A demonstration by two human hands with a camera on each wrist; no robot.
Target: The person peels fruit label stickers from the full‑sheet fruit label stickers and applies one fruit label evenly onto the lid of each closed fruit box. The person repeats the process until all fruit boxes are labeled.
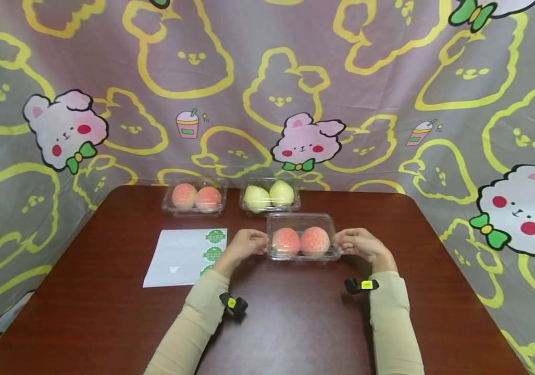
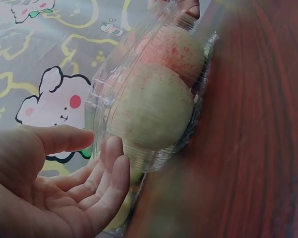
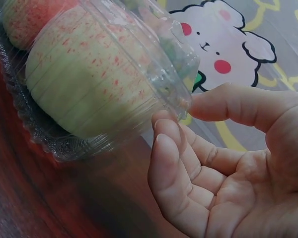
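Note:
A clear plastic clamshell box (image 1: 302,223) with two pink-and-cream peaches (image 1: 315,242) inside is between my two hands, its lid down over the fruit. My left hand (image 1: 247,245) pinches its left end, thumb and fingertips at the rim in the left wrist view. At the opposite end, my right hand (image 1: 360,244) pinches the rim between thumb and fingers; the right wrist view shows this grip close up. Whether the box rests on the table or is slightly raised, I cannot tell.
Behind stand a second clear box (image 1: 166,205) of two peaches and a third (image 1: 246,208) with two pale yellow-green fruits. A white sheet (image 1: 173,258) with several green round stickers (image 1: 214,254) lies left on the brown table (image 1: 286,323). A patterned curtain (image 1: 248,67) surrounds the table.

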